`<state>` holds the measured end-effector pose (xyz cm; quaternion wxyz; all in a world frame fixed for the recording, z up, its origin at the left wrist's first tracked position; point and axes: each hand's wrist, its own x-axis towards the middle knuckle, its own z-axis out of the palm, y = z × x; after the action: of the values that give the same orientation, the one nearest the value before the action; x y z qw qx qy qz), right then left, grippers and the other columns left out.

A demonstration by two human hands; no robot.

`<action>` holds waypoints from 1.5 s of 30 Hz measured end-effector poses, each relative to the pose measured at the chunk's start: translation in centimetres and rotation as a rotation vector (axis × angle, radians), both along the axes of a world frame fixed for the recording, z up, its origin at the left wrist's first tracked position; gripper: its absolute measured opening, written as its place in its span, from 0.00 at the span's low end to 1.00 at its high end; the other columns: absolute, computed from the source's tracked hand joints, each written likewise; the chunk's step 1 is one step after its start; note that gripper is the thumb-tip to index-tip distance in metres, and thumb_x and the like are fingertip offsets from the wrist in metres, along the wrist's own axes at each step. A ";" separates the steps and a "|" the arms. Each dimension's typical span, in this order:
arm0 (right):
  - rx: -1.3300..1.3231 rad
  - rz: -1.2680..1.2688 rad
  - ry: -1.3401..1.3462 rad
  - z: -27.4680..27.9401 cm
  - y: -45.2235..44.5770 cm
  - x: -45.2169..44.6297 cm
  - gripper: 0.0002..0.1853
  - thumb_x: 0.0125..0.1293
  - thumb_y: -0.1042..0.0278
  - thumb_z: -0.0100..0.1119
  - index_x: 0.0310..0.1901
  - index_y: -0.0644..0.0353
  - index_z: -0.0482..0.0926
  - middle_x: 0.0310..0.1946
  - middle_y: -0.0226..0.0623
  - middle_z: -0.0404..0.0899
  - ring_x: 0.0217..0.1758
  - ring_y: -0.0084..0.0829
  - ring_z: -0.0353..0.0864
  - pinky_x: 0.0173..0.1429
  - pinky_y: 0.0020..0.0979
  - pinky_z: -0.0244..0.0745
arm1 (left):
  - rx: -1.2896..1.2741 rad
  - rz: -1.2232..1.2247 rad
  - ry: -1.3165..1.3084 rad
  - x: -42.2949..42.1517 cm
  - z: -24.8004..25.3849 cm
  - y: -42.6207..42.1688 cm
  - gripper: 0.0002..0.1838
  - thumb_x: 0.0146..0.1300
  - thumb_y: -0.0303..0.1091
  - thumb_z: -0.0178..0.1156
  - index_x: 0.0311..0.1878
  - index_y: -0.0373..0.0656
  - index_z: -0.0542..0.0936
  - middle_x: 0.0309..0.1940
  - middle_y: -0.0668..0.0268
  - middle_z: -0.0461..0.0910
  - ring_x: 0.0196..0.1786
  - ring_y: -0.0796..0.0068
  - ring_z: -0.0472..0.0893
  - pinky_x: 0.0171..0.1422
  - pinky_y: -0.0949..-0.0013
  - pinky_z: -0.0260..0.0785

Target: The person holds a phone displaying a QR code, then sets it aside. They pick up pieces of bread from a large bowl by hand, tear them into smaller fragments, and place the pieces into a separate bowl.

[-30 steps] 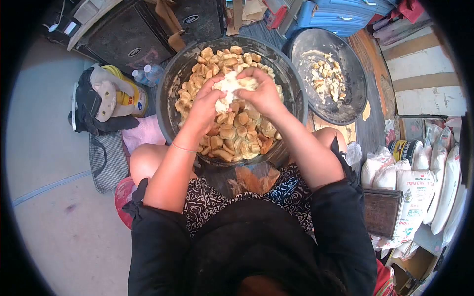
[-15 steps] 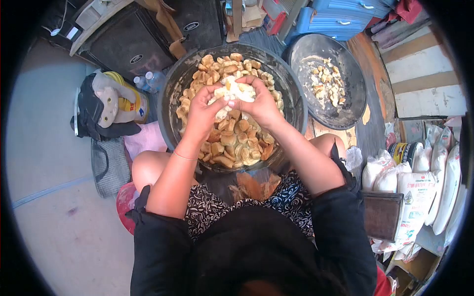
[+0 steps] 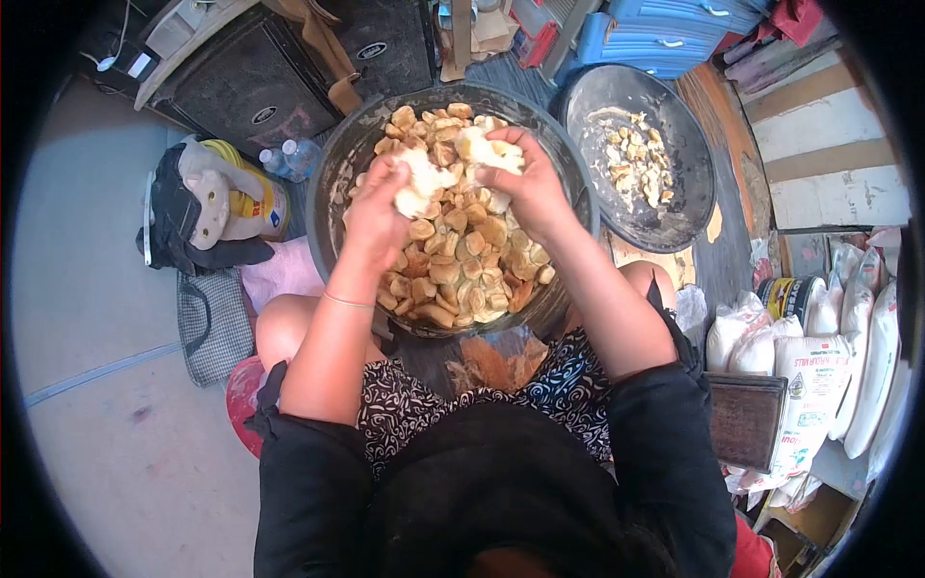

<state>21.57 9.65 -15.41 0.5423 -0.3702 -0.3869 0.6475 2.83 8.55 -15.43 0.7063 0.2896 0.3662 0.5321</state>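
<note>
A large dark basin [image 3: 334, 226] holds a heap of brown, bread-like pieces [image 3: 462, 260]. Over its left part, my left hand [image 3: 379, 207] grips a torn white piece [image 3: 419, 185] with a fluffy, pale inside. My right hand [image 3: 528, 186] pinches another pale piece [image 3: 487, 152] over the upper right of the heap. A gap separates the hands, though the two pale pieces come close together. Bright glare hides some detail of the torn surfaces.
Right of the basin, a second dark basin [image 3: 689, 159] holds smaller broken pieces. Flour sacks [image 3: 809, 385] and a brown box [image 3: 748, 421] stand at the right. Plastic bottles [image 3: 299, 159] and a yellow container [image 3: 275, 204] are at the left, below black cabinets [image 3: 251, 91].
My hands have moved apart, left hand to the left and right hand to the right. The pale mass held between them is now in two parts, one in each hand.
</note>
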 end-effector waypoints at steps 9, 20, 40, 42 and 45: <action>0.154 0.035 -0.424 -1.8 -1.1 -1.9 0.25 0.45 0.75 0.65 0.47 0.60 0.68 0.38 0.32 0.74 0.41 0.22 0.74 0.46 0.25 0.71 | -0.039 -0.090 -0.097 1.8 -0.9 -1.7 0.10 0.67 0.30 0.47 0.50 0.43 0.68 0.48 0.64 0.72 0.51 0.73 0.73 0.58 0.67 0.65; 0.145 -0.049 -0.183 -1.0 -1.0 -1.7 0.23 0.45 0.78 0.63 0.46 0.60 0.69 0.36 0.31 0.73 0.43 0.23 0.74 0.50 0.25 0.69 | -0.127 -0.017 -0.051 1.5 -0.6 -1.1 0.12 0.69 0.32 0.44 0.53 0.43 0.62 0.48 0.62 0.71 0.46 0.71 0.76 0.42 0.65 0.76; 0.068 0.148 -0.333 -2.0 -0.5 -0.6 0.32 0.45 0.73 0.70 0.52 0.62 0.64 0.44 0.37 0.74 0.46 0.28 0.75 0.49 0.26 0.71 | -0.050 -0.096 0.230 1.1 -0.5 -0.9 0.15 0.69 0.43 0.45 0.49 0.42 0.69 0.39 0.67 0.75 0.39 0.82 0.74 0.38 0.74 0.70; 0.278 -0.014 -0.603 -2.8 -2.0 -2.3 0.32 0.44 0.73 0.70 0.52 0.60 0.65 0.43 0.35 0.75 0.45 0.27 0.75 0.50 0.26 0.70 | -0.092 -0.113 0.102 2.8 -0.8 -1.6 0.23 0.71 0.48 0.37 0.59 0.41 0.63 0.51 0.63 0.71 0.52 0.77 0.71 0.56 0.70 0.65; 0.055 0.075 -0.533 -2.3 -1.8 -1.4 0.30 0.44 0.75 0.68 0.51 0.58 0.67 0.41 0.34 0.75 0.44 0.26 0.75 0.49 0.25 0.70 | -0.047 -0.324 -0.044 2.9 -0.3 -2.6 0.31 0.70 0.53 0.34 0.64 0.37 0.55 0.57 0.62 0.66 0.57 0.70 0.69 0.62 0.66 0.60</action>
<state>20.19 7.80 -17.67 0.4070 -0.4979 -0.5469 0.5360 5.73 5.94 -15.75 0.7973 0.3166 0.3114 0.4088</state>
